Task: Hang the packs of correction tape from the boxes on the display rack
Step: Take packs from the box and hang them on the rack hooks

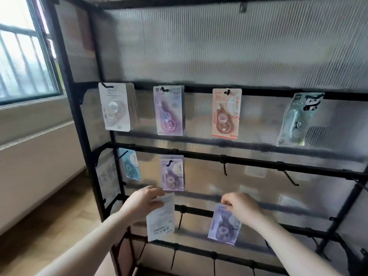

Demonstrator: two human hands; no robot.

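Note:
My left hand (143,202) grips the top of a correction tape pack (161,219) whose white back faces me, just below the purple packs (172,173) hanging on the second row. My right hand (240,205) pinches the top edge of a purple pack (224,226) in front of the third bar of the black display rack (258,162). On the upper row hang a white pack stack (115,108), a purple pack (168,111), an orange pack (226,114) and a green panda pack (296,120). A blue pack (130,166) hangs at the second row's left end.
Bare hooks (224,168) stick out on the second row to the right of the purple packs, and more hooks (180,221) line the lower bars. A window (25,56) and a low wall lie to the left, over a wooden floor (55,226).

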